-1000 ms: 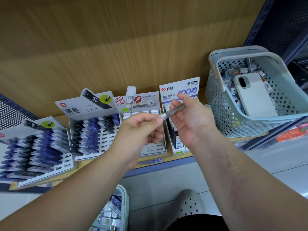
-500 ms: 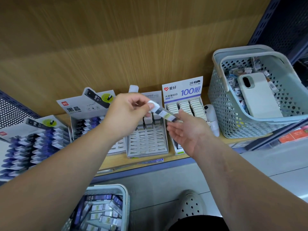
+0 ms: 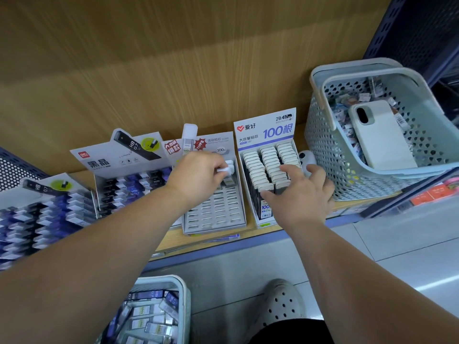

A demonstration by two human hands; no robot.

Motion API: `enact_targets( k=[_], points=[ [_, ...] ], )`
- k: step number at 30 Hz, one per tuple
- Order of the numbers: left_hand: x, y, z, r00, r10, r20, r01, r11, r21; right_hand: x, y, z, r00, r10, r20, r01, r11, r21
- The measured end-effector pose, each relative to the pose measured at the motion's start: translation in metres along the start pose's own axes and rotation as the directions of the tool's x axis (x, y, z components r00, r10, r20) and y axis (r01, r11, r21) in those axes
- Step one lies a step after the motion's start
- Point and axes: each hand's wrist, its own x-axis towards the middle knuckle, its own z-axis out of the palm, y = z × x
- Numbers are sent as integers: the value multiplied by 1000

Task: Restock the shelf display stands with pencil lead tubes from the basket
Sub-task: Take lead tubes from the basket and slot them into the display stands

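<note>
You are pinching a lead tube [image 3: 223, 169] by its white cap with the curled fingertips of your left hand [image 3: 198, 178]. The tube is sitting just past your knuckles, at the back right of the middle stand [image 3: 216, 219], next to the few white caps already standing there, while the slots toward that stand's front edge are lying open. Your right hand [image 3: 301, 197] is holding nothing: its fingers are spreading loosely over the front half of the right stand [image 3: 265, 130], the forefinger tip is lying on the cream caps packed in its rows and the thumb is reaching toward its front edge. Both stands are standing side by side on the wooden shelf [image 3: 206, 240], close to its front edge, with two more stands of black and blue tubes [image 3: 119, 184] running toward the shelf's left end. At the right end a pale perforated basket [image 3: 330, 155] is sitting on the shelf, well apart from your left hand and near your right one, holding small packets and a white phone [image 3: 382, 137] lying face down. A wood-grain back panel [image 3: 173, 70] is rising behind everything. Below the shelf's front edge, under your left forearm, a second basket [image 3: 183, 289] is holding loose tubes [image 3: 146, 314], and beside it a pale perforated shoe [image 3: 282, 304] is standing on grey floor tiles [image 3: 397, 244].
</note>
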Motion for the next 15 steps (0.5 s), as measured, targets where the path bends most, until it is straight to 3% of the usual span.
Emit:
enact_targets(
  k=[3, 15],
  points=[
    [4, -3, 4, 1000, 17, 2, -17, 1000, 19, 3, 6, 4, 996, -13, 87, 6, 997, 73],
    [17, -7, 10, 991, 102, 92, -116, 980, 161, 10, 6, 7, 996, -13, 89, 2, 993, 119]
  ],
)
